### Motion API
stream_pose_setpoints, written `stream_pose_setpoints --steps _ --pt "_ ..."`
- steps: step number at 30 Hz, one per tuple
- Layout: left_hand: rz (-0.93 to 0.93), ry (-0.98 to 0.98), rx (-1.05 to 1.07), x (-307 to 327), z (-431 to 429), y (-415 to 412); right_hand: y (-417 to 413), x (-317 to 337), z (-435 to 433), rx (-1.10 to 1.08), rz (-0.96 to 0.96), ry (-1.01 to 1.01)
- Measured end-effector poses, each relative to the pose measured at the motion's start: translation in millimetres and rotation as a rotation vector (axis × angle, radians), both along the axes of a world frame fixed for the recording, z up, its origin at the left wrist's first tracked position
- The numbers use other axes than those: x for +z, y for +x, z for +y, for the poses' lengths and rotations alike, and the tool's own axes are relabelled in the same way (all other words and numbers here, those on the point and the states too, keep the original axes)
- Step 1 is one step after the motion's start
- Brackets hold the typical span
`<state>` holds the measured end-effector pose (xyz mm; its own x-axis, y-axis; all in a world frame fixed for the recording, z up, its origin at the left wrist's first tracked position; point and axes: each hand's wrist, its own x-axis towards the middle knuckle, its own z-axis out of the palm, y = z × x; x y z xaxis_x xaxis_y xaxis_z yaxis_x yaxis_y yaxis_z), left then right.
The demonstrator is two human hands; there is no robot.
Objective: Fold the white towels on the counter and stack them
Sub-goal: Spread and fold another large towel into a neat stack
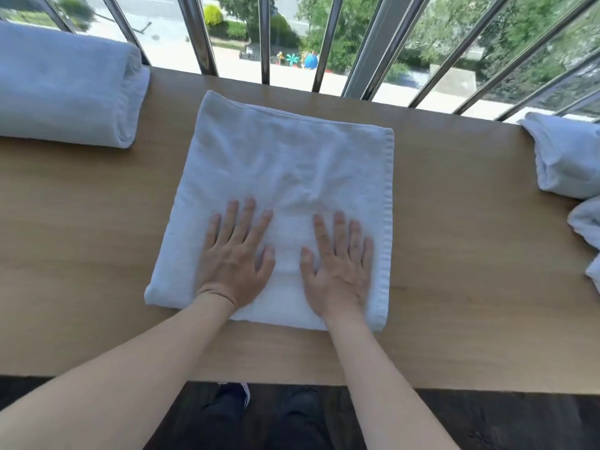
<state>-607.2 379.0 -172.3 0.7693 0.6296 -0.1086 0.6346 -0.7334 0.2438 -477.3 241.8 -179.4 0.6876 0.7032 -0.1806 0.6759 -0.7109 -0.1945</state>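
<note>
Two hands down on one folded white terry towel [279, 157], roughly square, at the middle of the light wooden table [454, 254]. Left hand [233, 261] flat and palm down on the towel's near-left part, fingers straight and slightly spread, wrist over the thick rounded fold at the near edge. Right hand [337, 267] just beside it on the near-right part, equally flat, fingers straight and pointing away from the body. Thumbs apart, with a strip of towel between them; pressing only, no curl or pinch in either hand. Soft wrinkles in the cloth just beyond the fingertips, and a hemmed border down the towel's right side. Well apart at the far left of the table, a thick folded white towel bundle [61, 89], its layered edges facing right. At the right edge, crumpled unfolded white towels [571, 157], partly out of view. Along the table's far edge, shiny metal window bars [198, 30], with greenery and pavement outside. Below the near edge, dark floor and dark shoes [237, 397].
</note>
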Motion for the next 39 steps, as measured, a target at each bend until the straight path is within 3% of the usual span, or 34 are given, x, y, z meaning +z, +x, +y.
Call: stream_pose_setpoints --steps 7,10,14,22,26,32,39 --pt "-0.035 -0.043 -0.047 0.4 1.8 -5.1 17.9 7.3 -30.6 -0.473 0.007 -0.180" --pt "-0.044 -0.092 -0.146 1.2 1.5 -16.5 -13.8 13.8 -4.0 -0.300 -0.116 -0.013" --pt "0.009 -0.033 -0.255 -1.4 11.1 -45.2 -60.2 9.7 33.8 -0.024 -0.015 0.094" --pt "0.021 -0.003 -0.186 -6.2 53.1 -46.0 -62.0 2.4 42.5 -0.074 -0.043 0.024" --pt "0.027 0.034 -0.267 -8.1 82.2 -23.4 -61.2 0.0 45.3 -0.051 -0.070 -0.013" --pt "0.020 0.052 -0.456 -9.9 113.3 25.7 -56.9 -3.9 46.9 -0.065 -0.098 0.074" --pt "0.028 0.026 -0.406 -8.8 164.9 91.5 -53.2 -9.3 47.0 -0.080 -0.102 0.158"
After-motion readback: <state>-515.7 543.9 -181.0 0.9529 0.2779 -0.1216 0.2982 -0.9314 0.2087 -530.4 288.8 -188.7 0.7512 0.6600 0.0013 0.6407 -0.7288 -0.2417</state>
